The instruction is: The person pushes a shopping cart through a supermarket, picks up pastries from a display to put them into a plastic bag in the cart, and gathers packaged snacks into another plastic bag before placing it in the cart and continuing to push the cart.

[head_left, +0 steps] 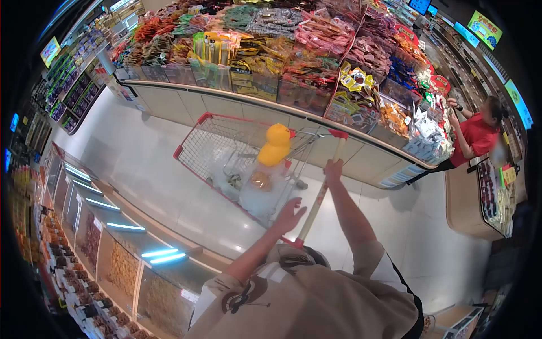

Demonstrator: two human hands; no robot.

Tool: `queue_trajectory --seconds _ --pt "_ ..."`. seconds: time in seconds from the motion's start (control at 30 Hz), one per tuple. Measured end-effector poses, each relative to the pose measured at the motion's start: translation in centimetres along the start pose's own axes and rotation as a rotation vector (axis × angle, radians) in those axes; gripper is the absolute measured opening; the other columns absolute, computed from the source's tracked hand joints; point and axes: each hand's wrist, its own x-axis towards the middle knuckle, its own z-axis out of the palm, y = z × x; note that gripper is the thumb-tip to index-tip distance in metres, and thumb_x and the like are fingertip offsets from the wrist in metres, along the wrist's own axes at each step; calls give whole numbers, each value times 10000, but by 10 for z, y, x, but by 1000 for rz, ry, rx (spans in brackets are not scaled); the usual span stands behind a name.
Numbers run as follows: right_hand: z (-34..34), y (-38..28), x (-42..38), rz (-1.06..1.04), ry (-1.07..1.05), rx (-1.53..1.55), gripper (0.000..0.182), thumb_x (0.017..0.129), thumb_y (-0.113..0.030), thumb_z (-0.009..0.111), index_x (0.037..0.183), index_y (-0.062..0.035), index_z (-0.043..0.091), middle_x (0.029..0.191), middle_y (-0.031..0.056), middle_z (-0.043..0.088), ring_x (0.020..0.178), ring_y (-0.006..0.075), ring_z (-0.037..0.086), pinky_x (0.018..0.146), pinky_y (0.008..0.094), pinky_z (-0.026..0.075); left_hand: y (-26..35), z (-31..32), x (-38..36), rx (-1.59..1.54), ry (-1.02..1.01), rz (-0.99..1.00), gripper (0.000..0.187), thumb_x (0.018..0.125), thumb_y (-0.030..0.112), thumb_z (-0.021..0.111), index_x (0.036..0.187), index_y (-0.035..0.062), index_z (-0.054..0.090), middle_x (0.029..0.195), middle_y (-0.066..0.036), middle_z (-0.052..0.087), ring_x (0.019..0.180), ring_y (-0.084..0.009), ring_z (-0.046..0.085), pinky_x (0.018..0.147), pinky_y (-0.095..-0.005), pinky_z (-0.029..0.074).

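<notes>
A wire shopping cart [195,138] with red corner pieces stands in the aisle before me. My right hand [333,169] is wrapped around its pale handle [317,212], toward the far end. Off the handle, my left hand [290,216] hovers beside the cart's near side, fingers apart and nothing in them. A yellow toy duck [274,150] sits upright at the handle end of the cart. Below it, clear plastic bags [257,200] lie in the basket. One shows a round brownish item [259,181] and another something green [234,181]; I cannot make out either.
A long counter [237,101] heaped with packaged snacks runs along the cart's far side. On the left are bulk-food bins [123,265] with lit strips above. A person in a red shirt [480,135] stands at the counter's right end, near a rounded display [466,198].
</notes>
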Motion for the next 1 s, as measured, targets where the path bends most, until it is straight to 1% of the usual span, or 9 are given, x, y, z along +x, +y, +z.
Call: queue_trajectory --seconds 0.1,0.27,0.37,0.47,0.57,0.67,0.73,0.83,1.0 --pt "32 -14 -24 -11 -47 -97 329 820 -142 505 1049 29 340 746 207 588 581 310 625 523 400 511 -16 5 -3 197 -119 98 429 820 217 618 1188 61 462 1037 -216 581 968 -342 589 779 -431 476" --pt "101 -10 -35 -65 -150 -266 426 835 -191 492 1130 49 299 990 319 571 938 454 588 829 515 465 5 -66 1 460 -126 -223 402 833 228 555 1164 55 407 860 -256 617 822 -453 597 724 -535 467" --pt "130 -31 -55 -215 -159 -376 502 848 -235 486 1181 69 266 926 302 597 853 450 615 751 499 500 6 -108 6 605 -100 -252 396 833 228 539 1165 68 393 789 -235 627 758 -441 612 689 -533 484" --pt "156 -43 -47 -259 -445 -526 589 856 -275 484 1233 88 214 840 275 621 762 413 645 654 457 530 0 -142 17 767 -40 -227 374 814 223 555 1121 68 408 778 -229 628 747 -422 621 682 -528 493" --pt "149 -108 -54 -83 -833 -679 564 855 -289 493 1237 74 291 777 219 641 663 365 658 542 416 530 -7 -173 25 821 -3 -231 334 801 191 539 1091 66 430 786 -226 626 763 -422 617 697 -533 483" --pt "170 -142 10 -501 -1165 -1147 484 835 -285 536 1187 26 422 849 181 653 738 335 666 603 415 535 -9 -201 38 836 27 -225 320 798 187 527 1085 71 444 808 -220 628 783 -418 614 708 -528 481" --pt "186 -162 26 -847 -666 -1191 415 802 -270 589 1117 -13 503 954 175 635 883 351 636 721 441 520 -7 -220 43 845 44 -252 320 796 204 533 1078 76 453 814 -219 630 787 -416 613 710 -523 482" --pt "229 -182 46 -1076 -563 -898 393 791 -282 591 1090 -40 514 925 208 603 910 374 598 781 452 491 -7 -244 53 845 65 -317 335 789 241 550 1073 85 467 804 -220 629 780 -417 612 710 -523 482" --pt "322 -198 43 -1047 -633 -798 387 785 -272 577 1050 1 509 960 216 594 927 383 587 810 446 485 1 -288 71 842 125 -393 351 792 300 570 1070 96 500 777 -209 628 766 -415 612 705 -519 480"
